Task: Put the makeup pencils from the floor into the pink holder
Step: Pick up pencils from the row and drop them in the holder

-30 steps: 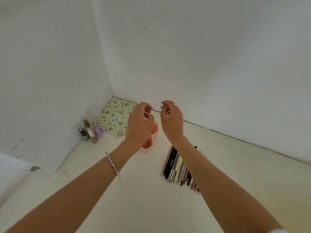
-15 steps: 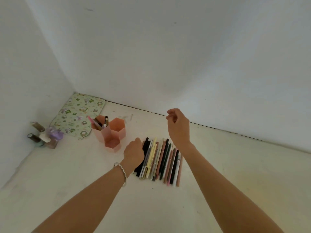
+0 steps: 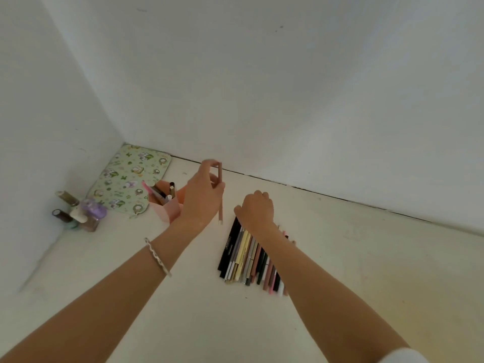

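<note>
The pink holder [image 3: 167, 212] stands on the floor near the corner with several pencils in its left compartment. My left hand [image 3: 201, 197] hovers just right of it and hides its right side. That hand is shut on a brownish-pink pencil [image 3: 220, 205], held upright with its white tip down. A row of makeup pencils [image 3: 247, 255] lies on the floor to the right. My right hand [image 3: 256, 210] rests knuckles up on the far ends of that row. Its fingertips are hidden, so any grip is unclear.
A green patterned pouch [image 3: 128, 176] lies flat in the corner behind the holder. Several nail polish bottles [image 3: 78, 212] stand by the left wall. White walls close in on the left and at the back. Pale floor stretches to the right and toward me.
My left hand has risen from the row with a pencil and moved left toward the holder. My right hand has dropped from the air onto the row's far end.
</note>
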`<state>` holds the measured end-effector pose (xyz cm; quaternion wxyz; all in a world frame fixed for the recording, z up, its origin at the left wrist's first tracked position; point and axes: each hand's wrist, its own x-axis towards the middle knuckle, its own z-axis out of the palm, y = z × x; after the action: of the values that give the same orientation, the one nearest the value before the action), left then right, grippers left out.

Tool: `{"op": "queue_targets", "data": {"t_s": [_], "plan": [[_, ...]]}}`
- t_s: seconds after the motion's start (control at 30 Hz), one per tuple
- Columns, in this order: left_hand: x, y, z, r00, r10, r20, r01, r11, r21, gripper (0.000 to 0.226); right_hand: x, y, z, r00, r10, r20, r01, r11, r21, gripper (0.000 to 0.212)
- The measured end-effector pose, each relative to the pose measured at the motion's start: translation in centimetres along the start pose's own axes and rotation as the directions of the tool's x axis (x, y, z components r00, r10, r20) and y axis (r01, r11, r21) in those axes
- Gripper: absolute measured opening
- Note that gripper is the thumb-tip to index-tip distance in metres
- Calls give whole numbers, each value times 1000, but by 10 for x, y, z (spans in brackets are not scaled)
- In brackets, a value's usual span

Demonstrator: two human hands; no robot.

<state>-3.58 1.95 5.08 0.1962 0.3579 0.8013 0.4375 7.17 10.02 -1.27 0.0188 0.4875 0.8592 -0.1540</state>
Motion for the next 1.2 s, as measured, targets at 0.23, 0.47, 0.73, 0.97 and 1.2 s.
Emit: {"op": "queue_targets", "data": {"t_s": [0.23,0.47,0.73,0.97,1.2], "plan": [[-8,14,-23,992,94,-85,-104,987,-121,47,-1,-14,31,997,34,64,-22,986,-166,21],[13,9,-81,928,66,-365,-180,941,-287,40,22,-30,-38,982,184,-28,-129,783,608,13],[5,-47,-104,880,150,-451,-194,979,-53,39,5,-63,-91,879,189,-438,274,552,788,12],[-12,-79,-98,843,361,-400,-184,891,415,19,-16,-89,-98,811,139,-569,443,490,751,5],[-13,-56,-131,819,277,-502,-180,956,233,30,-21,-125,-79,810,-25,-585,508,528,680,7]]}}
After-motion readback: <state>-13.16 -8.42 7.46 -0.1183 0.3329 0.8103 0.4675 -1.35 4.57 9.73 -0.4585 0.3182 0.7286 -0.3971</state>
